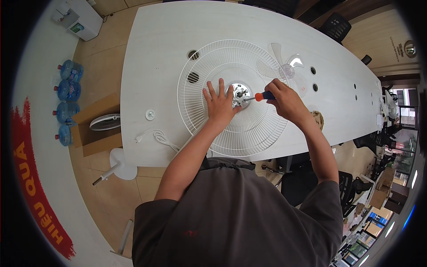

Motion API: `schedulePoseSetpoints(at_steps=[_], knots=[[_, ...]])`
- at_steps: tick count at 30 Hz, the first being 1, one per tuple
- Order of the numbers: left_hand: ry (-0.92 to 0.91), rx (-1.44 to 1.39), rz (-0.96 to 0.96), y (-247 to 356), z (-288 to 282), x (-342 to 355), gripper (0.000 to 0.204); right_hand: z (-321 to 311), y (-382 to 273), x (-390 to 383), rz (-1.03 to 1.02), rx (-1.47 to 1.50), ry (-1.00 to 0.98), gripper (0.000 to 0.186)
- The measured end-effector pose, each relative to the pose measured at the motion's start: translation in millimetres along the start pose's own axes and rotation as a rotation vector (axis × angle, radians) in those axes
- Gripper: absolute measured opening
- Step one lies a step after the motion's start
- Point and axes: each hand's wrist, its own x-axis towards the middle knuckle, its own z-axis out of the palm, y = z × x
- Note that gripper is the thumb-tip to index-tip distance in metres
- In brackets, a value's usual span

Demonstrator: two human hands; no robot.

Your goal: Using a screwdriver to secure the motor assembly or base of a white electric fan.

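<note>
A round white wire fan guard (195, 113) lies on the white table with a metal hub plate (240, 89) at its centre. My left hand (219, 107) is open, fingers spread over the wires just left of the hub. My right hand (287, 103) is closed around a screwdriver (262, 96) with an orange and dark blue handle. The screwdriver's shaft points left, its tip at the hub plate; whether it sits in a screw is too small to tell. Clear fan blades (289, 70) lie beyond the guard's right side, partly under its edge.
Left on the table (155, 31) are a small white round cap (150, 115) and a coiled white cord (164, 139). A cardboard box (100, 138) with another guard (105, 122), a white stand base (124, 164) and blue water bottles (67, 90) stand beyond its left edge.
</note>
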Motion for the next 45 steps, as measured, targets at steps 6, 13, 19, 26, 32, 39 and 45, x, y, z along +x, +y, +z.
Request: schedulePoseSetpoints(at_steps=[6,13,19,26,32,39,45], knots=[[0.043,-0.042,0.029,0.8,1.8,-3.2,0.088,-6.1,-27.2,17.7,0.372,-0.234,-0.354,0.047],[0.061,-0.005,0.056,6.2,2.5,-6.2,0.086,-13.0,-13.6,1.3,0.014,-0.051,-0.057,0.053],[0.083,-0.046,0.045,4.4,1.0,-4.8,0.086,-7.7,-7.6,7.1,0.056,-0.104,-0.14,0.047],[0.068,-0.043,0.033,4.3,-1.4,-4.5,0.087,-9.0,-35.4,17.5,0.478,-0.242,-0.333,0.048],[0.054,-0.014,0.038,4.3,0.3,-3.7,0.088,-5.0,-9.4,4.1,-0.046,0.021,0.055,0.051],[0.047,-0.021,0.009,1.5,0.1,-1.8,0.088,-3.9,-25.0,13.9,0.28,-0.163,-0.17,0.05],[0.051,0.004,0.016,2.9,1.3,-1.7,0.089,6.8,-4.2,9.6,-0.022,-0.044,0.128,0.05]])
